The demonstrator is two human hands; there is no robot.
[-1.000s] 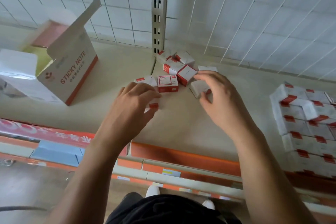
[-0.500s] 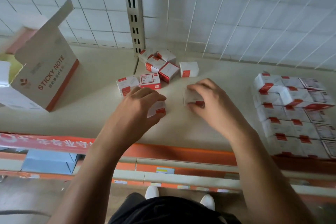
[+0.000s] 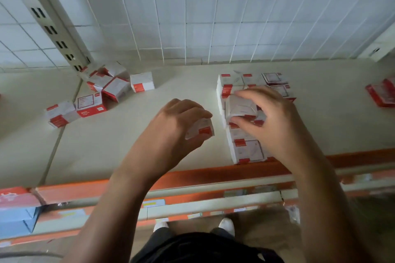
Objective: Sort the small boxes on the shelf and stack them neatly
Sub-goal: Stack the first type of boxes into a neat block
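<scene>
Centrally, small box (image 3: 201, 129) pinched by left hand (image 3: 171, 128), second box (image 3: 240, 108) gripped by right hand (image 3: 275, 121) over stack (image 3: 248, 151), loose boxes (image 3: 102, 92) scattered upper left

bare shelf (image 3: 119, 147) between loose boxes (image 3: 102, 94), stack (image 3: 248, 147)

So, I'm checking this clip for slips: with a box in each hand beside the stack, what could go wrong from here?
1. The right hand holds its box, seemingly tilted, over the stacked boxes; set down askew, it could knock the rows out of line.
2. The stack's front row sits at the shelf edge, so a push might tip boxes off.
</scene>
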